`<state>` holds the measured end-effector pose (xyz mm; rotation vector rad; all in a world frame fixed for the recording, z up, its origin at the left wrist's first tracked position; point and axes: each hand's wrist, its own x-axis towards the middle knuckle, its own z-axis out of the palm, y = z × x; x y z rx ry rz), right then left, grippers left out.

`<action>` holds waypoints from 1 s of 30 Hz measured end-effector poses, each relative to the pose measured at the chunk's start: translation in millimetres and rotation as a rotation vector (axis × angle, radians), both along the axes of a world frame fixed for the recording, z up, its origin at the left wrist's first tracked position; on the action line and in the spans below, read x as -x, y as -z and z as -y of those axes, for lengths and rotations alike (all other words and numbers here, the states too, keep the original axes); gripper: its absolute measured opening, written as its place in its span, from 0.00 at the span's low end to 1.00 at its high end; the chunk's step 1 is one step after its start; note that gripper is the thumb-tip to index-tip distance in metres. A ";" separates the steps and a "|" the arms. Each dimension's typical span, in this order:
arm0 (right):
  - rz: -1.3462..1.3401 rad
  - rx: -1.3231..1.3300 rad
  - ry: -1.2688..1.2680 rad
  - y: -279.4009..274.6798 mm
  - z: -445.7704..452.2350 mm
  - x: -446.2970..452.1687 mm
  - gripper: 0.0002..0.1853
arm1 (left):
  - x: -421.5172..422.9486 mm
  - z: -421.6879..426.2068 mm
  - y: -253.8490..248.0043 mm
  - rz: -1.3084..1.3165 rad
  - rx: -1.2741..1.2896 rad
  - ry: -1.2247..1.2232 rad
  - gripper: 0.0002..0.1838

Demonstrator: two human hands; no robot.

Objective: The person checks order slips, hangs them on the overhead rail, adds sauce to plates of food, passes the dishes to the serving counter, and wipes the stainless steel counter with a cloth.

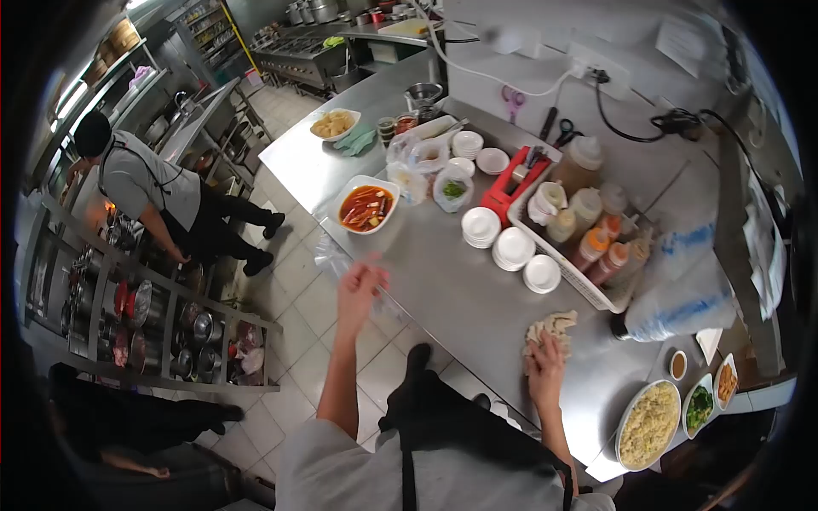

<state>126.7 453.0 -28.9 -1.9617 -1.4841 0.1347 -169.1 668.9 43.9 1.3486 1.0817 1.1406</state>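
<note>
My right hand (546, 362) rests on a crumpled beige cloth (554, 330) on the steel counter (434, 264), its fingers pressed onto it. Out past the counter's left edge, my left hand (363, 285) is raised with its fingers curled; a clear plastic film (336, 255) shows beside it, and motion blur hides what its fingertips hold. Just above that hand stands a white bowl of red soup (366, 207). Stacks of small white dishes (514, 248) are farther up the counter from the cloth.
A white basket of sauce bottles (588, 230) stands by the wall. Plates of fried rice (649, 424) and greens (699, 407) are at the right end. One person (162, 175) works at a stove on the left; another person's arm (132, 464) shows at lower left.
</note>
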 end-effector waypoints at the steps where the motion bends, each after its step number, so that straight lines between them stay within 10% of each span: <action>1: -0.022 -0.002 0.069 0.4 -7.0 0.1 0.12 | 14.6 -21.3 -7.1 0.001 0.008 -0.080 0.16; 9: 0.124 -0.070 0.500 2.4 -76.2 13.9 0.09 | 109.4 -206.4 41.2 -0.551 0.024 -0.177 0.23; 18: 0.532 0.202 0.982 -8.8 -107.9 66.5 0.19 | 115.0 -236.5 49.9 -0.271 0.447 0.491 0.18; 25: 0.038 -0.028 0.592 20.9 -122.6 112.3 0.15 | 106.9 -208.7 38.5 -0.331 0.392 0.537 0.11; 30: -0.842 -0.108 0.514 -35.8 -174.8 160.5 0.16 | 82.0 -179.0 33.0 -0.312 0.399 0.776 0.11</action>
